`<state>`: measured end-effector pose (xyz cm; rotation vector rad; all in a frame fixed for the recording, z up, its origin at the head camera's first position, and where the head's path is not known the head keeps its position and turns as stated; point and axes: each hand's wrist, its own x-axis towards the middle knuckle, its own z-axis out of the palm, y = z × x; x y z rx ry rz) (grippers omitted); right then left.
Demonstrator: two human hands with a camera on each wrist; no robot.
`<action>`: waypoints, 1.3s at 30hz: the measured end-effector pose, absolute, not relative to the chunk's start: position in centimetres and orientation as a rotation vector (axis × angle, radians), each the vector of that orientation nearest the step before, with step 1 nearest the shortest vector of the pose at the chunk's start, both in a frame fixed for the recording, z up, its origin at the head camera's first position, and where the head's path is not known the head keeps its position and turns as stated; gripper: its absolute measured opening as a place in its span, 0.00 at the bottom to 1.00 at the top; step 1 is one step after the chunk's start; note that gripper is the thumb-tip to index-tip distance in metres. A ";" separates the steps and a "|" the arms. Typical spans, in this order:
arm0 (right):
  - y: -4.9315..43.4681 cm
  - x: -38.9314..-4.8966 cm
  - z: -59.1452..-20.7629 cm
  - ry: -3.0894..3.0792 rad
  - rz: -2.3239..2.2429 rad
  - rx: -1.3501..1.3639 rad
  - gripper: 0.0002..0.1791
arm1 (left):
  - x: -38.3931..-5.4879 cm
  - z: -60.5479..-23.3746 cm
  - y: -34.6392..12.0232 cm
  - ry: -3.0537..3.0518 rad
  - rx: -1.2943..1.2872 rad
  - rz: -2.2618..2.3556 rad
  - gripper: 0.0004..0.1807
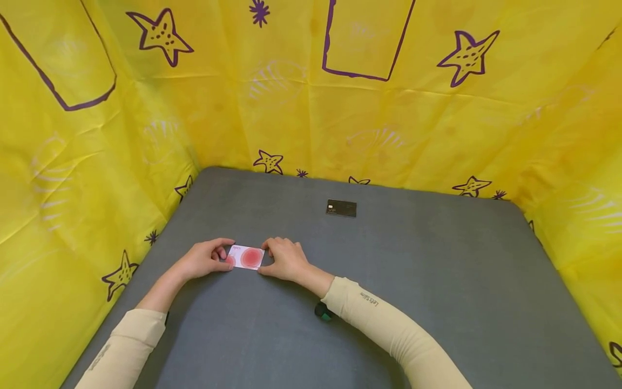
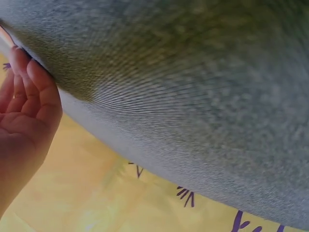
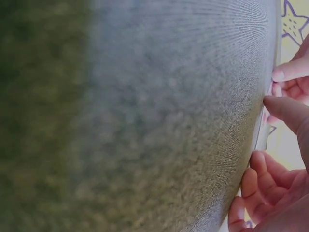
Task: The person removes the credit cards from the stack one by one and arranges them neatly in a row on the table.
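A small white card with red circles [image 1: 251, 258] lies low over the grey tabletop, left of centre in the head view. My left hand [image 1: 201, 260] pinches its left end, thumb at the near corner and forefinger at the far one. At the opposite end, my right hand [image 1: 286, 260] grips the card the same way. In the left wrist view the left hand [image 2: 29, 108] shows with bent fingers, and the card is mostly out of sight. The right wrist view shows the right hand [image 3: 282, 193] low against the table surface, the left hand [image 3: 297, 72] just beyond.
A black card marked VIP [image 1: 341, 208] lies farther back on the grey table [image 1: 437, 292], right of the hands. Yellow cloth [image 1: 233, 119] with purple starfish drawings hangs around the back and both sides of the table.
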<state>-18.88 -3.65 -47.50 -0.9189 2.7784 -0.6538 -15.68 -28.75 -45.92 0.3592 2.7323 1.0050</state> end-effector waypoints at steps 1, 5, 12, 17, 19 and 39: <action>-3.6 -18.9 -47.5 2.776 -0.658 -0.922 0.25 | -15.6 -45.8 -28.7 2.737 0.366 0.998 0.33; -3.4 -18.8 -47.5 2.776 -0.670 -0.941 0.25 | -15.4 -45.6 -28.4 2.774 0.385 0.969 0.34; -2.9 -18.7 -47.3 2.753 -0.733 -0.964 0.24 | -15.2 -45.6 -27.4 2.839 0.484 0.970 0.31; -2.3 -18.6 -47.4 2.712 -0.870 -0.973 0.24 | -15.3 -45.8 -26.6 2.830 0.569 1.054 0.30; -2.0 -18.6 -47.5 2.689 -0.948 -0.988 0.25 | -15.3 -45.7 -26.3 2.816 0.575 1.095 0.29; 1.7 -18.4 -48.2 2.448 -1.402 -0.840 0.26 | -16.4 -46.4 -21.5 2.641 0.432 1.413 0.25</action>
